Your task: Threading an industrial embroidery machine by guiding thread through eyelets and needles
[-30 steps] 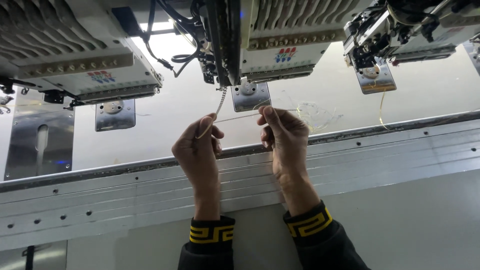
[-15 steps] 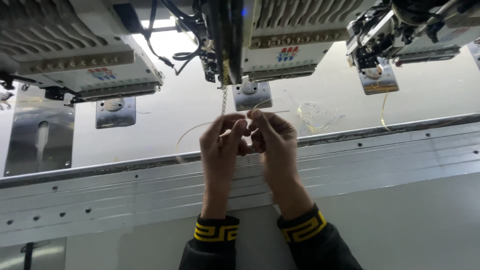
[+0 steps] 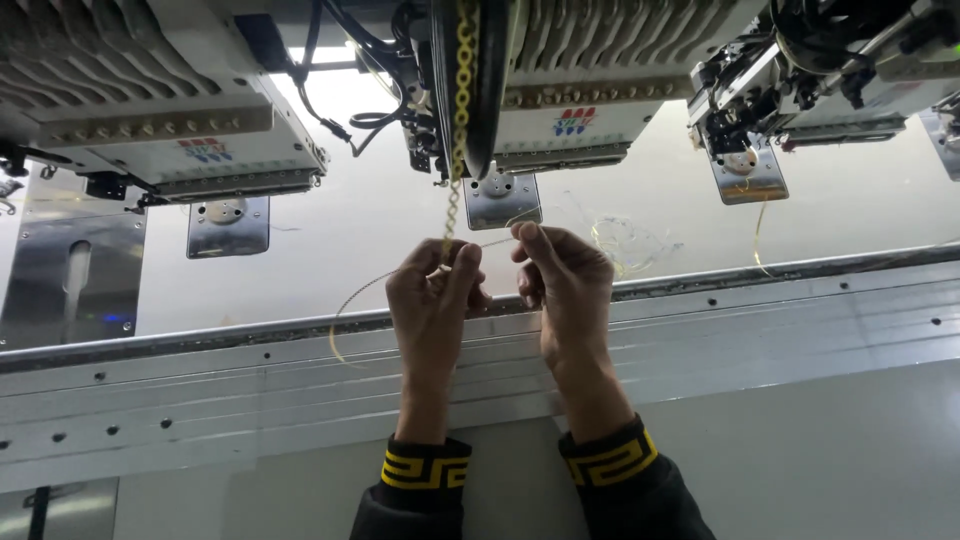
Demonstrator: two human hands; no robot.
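Observation:
My left hand [image 3: 432, 300] pinches a thin pale yellow thread [image 3: 495, 241] at the lower end of a hanging yellow-and-white bead chain [image 3: 456, 170]. My right hand [image 3: 562, 275] pinches the same thread a little to the right, fingers closed on it. The short stretch of thread between the two hands is nearly taut. A loose loop of the thread [image 3: 345, 305] trails out to the left of my left hand. Both hands are raised just under the middle embroidery head [image 3: 570, 110] and its metal needle plate [image 3: 503, 197].
Two more embroidery heads hang at left [image 3: 170, 120] and right [image 3: 800, 90]. A tangle of loose yellow thread [image 3: 625, 243] lies on the white machine bed. A grey metal rail [image 3: 760, 310] with screw holes runs across in front of the bed.
My hands have drawn apart again after meeting half a second ago, pulling the thread out between them. The loop at the left has grown.

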